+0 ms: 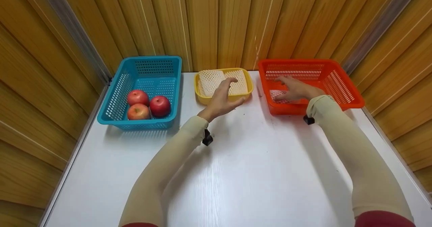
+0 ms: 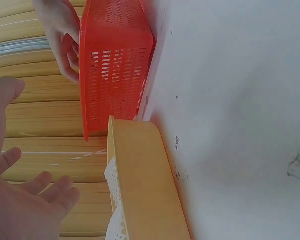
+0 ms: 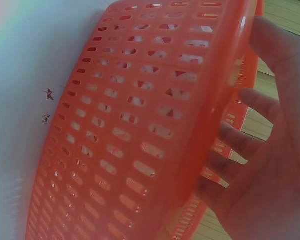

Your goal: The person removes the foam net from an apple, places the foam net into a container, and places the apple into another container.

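Observation:
My left hand (image 1: 221, 100) hovers over the near right side of a yellow basket (image 1: 202, 100), thumb and fingers spread apart, holding nothing. White foam fruit nets (image 1: 210, 79) lie inside that basket in two piles. Over the left part of a red basket (image 1: 283, 111), my right hand (image 1: 297, 89) has loosely bent fingers with a wide gap to the thumb. Below it sits a pale pinkish netted item (image 1: 278, 94), partly covered by the hand; whether a fruit is inside it I cannot tell. The right wrist view shows the right hand (image 3: 262, 170) beside the basket's rim, nothing in its grasp.
At the left, a blue basket (image 1: 153, 123) holds three red apples (image 1: 160, 106). The baskets stand in a row along the back of a white table (image 1: 236, 173). Wood-patterned walls (image 1: 202, 24) close in the back and both sides.

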A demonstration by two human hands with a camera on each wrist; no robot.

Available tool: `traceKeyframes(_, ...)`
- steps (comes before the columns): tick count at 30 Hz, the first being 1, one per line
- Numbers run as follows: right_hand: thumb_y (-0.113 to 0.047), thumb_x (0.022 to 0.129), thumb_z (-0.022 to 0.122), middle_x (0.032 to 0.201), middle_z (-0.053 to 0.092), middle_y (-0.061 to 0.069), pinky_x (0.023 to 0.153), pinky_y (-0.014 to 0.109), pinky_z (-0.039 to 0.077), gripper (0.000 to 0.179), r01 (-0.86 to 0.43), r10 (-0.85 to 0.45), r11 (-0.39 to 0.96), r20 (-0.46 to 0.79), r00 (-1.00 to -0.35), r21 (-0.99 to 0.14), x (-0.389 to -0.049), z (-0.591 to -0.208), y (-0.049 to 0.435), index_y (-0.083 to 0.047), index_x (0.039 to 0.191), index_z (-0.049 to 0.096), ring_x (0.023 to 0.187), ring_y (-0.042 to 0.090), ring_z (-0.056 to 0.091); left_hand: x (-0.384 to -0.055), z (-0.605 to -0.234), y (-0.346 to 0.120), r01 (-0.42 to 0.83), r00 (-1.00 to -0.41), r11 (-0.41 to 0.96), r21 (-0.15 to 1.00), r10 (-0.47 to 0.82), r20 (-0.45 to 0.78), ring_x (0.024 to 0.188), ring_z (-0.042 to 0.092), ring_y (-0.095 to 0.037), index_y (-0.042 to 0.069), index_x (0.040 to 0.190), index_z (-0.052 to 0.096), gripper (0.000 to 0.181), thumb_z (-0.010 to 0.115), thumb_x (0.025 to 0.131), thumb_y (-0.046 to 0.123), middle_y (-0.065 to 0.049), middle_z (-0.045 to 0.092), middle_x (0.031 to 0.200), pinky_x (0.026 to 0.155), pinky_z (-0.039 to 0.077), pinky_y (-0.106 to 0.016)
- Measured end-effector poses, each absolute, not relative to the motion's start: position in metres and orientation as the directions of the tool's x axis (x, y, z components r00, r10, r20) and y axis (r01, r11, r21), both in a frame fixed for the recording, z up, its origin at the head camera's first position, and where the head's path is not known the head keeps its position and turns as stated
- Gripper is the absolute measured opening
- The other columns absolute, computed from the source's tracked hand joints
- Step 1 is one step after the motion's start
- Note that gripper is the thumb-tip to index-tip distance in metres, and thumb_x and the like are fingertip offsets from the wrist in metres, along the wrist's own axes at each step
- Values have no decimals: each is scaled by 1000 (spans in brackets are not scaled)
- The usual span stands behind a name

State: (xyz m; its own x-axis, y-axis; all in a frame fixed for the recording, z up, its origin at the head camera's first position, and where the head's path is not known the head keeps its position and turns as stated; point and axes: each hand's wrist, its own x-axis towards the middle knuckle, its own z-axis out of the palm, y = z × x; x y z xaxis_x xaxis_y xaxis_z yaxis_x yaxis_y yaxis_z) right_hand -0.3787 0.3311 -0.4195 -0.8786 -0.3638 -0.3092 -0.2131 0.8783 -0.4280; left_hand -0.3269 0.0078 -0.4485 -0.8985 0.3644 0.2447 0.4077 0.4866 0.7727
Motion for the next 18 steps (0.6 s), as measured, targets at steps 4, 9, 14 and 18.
traceKeyframes(4,-52,92,73,158,33,16,112,70,30,83,-192,-351,890,-352,-867,-414,-379,-422,333,-23,158,32,143,41,32,-326,-451,10,414,-894,482,772,373,246,140,41,-18,13,148,40,73,77,90,38,-4,46,151,119,35,-37)
traceKeyframes(9,-58,91,71,158,35,20,112,72,28,87,-150,-323,907,-421,-847,-394,-381,-427,337,-22,159,30,144,44,32,-327,-453,13,428,-888,486,762,383,255,141,42,-19,13,147,42,70,78,91,36,-6,47,151,119,34,-36)
traceKeyframes(14,-59,91,69,157,37,16,111,74,27,84,-102,-280,923,-467,-839,-371,-383,-431,341,-25,159,33,140,43,33,-326,-453,18,424,-887,481,767,390,246,139,43,-21,12,149,40,73,77,91,36,-5,45,152,118,37,-38)
traceKeyframes(18,-57,93,68,150,41,14,108,75,29,76,-91,-268,928,-478,-836,-362,-381,-431,342,-29,156,38,133,42,35,-326,-455,24,432,-881,463,774,401,253,138,45,-22,12,148,41,72,78,91,35,-7,45,152,116,39,-37)
